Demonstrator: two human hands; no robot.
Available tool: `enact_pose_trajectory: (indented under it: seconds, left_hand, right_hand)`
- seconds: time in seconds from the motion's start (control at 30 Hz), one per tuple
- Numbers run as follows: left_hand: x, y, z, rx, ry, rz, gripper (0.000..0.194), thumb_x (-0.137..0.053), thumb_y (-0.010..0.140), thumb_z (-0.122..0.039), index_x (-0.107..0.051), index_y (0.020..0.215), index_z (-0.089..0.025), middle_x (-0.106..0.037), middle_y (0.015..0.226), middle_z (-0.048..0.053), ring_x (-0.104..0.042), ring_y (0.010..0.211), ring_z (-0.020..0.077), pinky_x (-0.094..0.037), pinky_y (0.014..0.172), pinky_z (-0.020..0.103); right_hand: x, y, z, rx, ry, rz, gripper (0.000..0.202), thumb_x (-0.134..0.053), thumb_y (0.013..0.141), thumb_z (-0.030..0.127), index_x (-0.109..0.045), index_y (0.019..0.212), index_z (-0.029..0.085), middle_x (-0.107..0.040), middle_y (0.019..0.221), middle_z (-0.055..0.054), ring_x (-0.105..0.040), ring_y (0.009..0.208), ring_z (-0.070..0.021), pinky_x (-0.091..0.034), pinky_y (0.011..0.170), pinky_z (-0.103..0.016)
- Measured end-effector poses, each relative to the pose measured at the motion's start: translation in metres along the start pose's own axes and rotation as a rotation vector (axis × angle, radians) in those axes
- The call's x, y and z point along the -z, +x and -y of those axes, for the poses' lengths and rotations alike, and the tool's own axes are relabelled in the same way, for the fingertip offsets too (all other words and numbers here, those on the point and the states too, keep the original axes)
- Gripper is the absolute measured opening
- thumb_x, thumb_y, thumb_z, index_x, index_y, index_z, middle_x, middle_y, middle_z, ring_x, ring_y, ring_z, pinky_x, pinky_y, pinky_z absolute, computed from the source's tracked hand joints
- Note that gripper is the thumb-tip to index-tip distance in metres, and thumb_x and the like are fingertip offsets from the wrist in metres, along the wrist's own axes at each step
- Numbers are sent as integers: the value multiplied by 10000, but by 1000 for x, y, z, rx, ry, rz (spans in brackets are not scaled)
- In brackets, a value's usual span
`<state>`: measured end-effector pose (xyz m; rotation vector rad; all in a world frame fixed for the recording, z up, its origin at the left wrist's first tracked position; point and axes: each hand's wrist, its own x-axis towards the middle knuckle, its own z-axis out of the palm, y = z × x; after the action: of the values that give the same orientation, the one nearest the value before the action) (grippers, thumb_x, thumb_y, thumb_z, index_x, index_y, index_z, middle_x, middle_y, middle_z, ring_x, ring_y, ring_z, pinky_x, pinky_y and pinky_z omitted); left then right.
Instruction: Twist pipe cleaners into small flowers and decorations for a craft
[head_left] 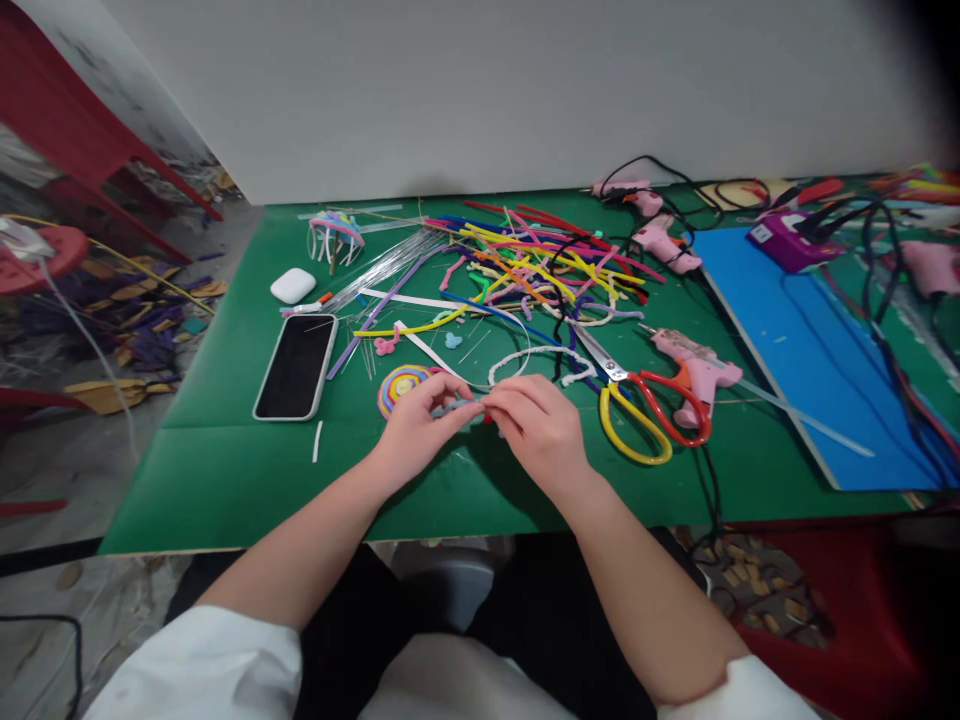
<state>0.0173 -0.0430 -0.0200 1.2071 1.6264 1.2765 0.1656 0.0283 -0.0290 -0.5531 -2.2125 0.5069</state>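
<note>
Near the front of the green table, my left hand (427, 420) and my right hand (540, 425) meet with their fingertips pinched together. Between them is a short light-blue pipe cleaner (448, 408), mostly covered by the fingers. A bit of red shows just below the fingertips, too small to name. Partly behind my left hand lies a round coil of striped, many-coloured pipe cleaner (400, 388). A white twisted pipe cleaner (517, 356) curves just beyond my right hand. Scissors (636, 395) with one yellow and one red handle lie to the right of that hand.
A heap of coloured pipe cleaners (540, 260) covers the table's back middle. Left are a phone (296, 367), a white case (293, 286) and a small umbrella-shaped piece (335, 232). Right are a pink glue gun (697, 375), a blue board (817, 370), a purple power block (795, 240) and black cables.
</note>
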Motion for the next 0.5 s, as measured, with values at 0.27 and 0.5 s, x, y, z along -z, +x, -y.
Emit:
enact_pose_trajectory:
  seconds: [0.27, 0.5]
  left_hand:
    - [2, -7, 11, -715, 609, -229, 92, -578, 794, -175, -631, 868, -185, -620, 803, 29, -572, 719, 118, -470, 669, 242]
    - [3, -8, 11, -1004, 656, -176, 250, -572, 767, -81, -623, 981, -201, -610, 789, 38, -563, 755, 145, -470, 675, 287]
  right_hand:
    - [10, 10, -3, -698, 735, 425, 197, -594, 771, 359, -670, 849, 195, -655, 767, -26, -592, 683, -130, -476, 567, -239]
    - [10, 9, -11, -983, 1191, 523, 217, -697, 664, 353, -631, 700, 150, -603, 581, 17, -552, 529, -76, -452, 495, -193]
